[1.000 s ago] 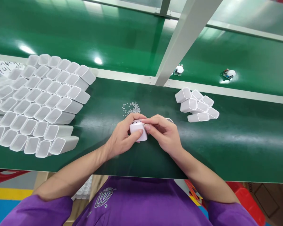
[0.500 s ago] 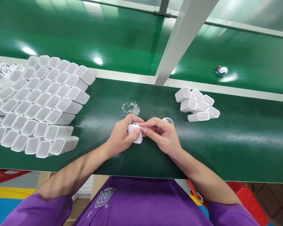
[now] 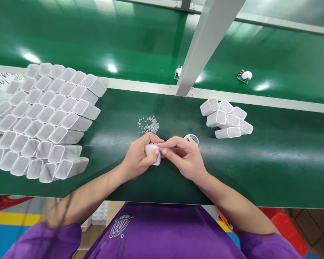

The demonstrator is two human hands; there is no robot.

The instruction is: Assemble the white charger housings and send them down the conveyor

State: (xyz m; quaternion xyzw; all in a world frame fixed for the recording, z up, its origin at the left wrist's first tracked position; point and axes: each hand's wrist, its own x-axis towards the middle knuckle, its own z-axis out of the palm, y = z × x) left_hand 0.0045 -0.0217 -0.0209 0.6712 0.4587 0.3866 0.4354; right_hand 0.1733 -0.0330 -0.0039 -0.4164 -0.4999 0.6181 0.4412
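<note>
My left hand (image 3: 139,154) is wrapped around a small white plastic housing (image 3: 154,158) with rounded corners and small dark holes in its upper face. My right hand (image 3: 187,156) pinches at the housing's upper right edge, thumb and forefinger together. Whatever lies between those fingertips is too small to make out. Just beyond my hands is a scattered pile of tiny translucent pieces (image 3: 152,125). A round white ring-shaped part (image 3: 192,139) sits behind my right hand, partly covered by it.
Many white rectangular tubes (image 3: 44,113) are stacked on the left of the green bench (image 3: 280,169). Several more tubes (image 3: 226,118) lie at the right. A metal post (image 3: 205,50) rises at the back. Beyond it, small circuit boards with white domes (image 3: 244,76) ride on a green belt.
The domed board at the back right has shifted left, and another has come into view beside the post. Both hands stay at the housing, with only slight finger movement.
</note>
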